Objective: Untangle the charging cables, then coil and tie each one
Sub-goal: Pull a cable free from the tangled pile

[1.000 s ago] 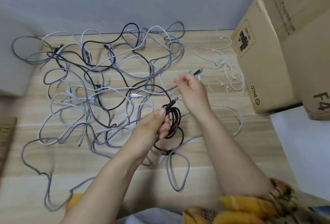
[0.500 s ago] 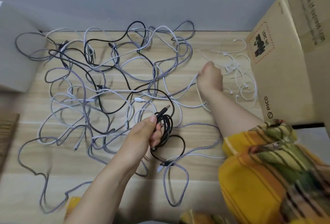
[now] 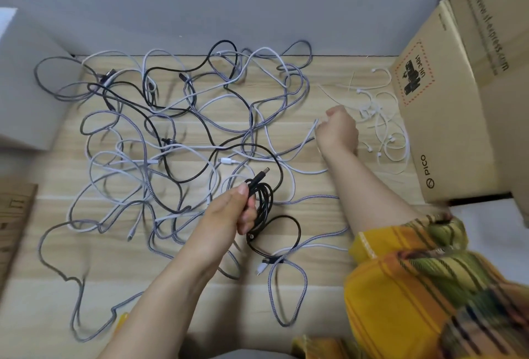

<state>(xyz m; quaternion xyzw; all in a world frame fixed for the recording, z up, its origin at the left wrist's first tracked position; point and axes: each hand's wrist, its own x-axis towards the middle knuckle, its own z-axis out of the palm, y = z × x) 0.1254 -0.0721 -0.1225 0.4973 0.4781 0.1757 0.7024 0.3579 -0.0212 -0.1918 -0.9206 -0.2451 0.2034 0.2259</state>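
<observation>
Since the earlier frames my right hand (image 3: pixel 337 129) has left the coil and reached out to the loose white plastic cable ties (image 3: pixel 378 118) beside the brown cardboard box (image 3: pixel 446 118); its fingers are curled, pinching a thin white tie. My left hand (image 3: pixel 229 212) grips the partly coiled black charging cable (image 3: pixel 262 201), plug end protruding upward. The remaining grey, white and black cables (image 3: pixel 177 141) lie tangled across the light wooden floor (image 3: pixel 200 301).
</observation>
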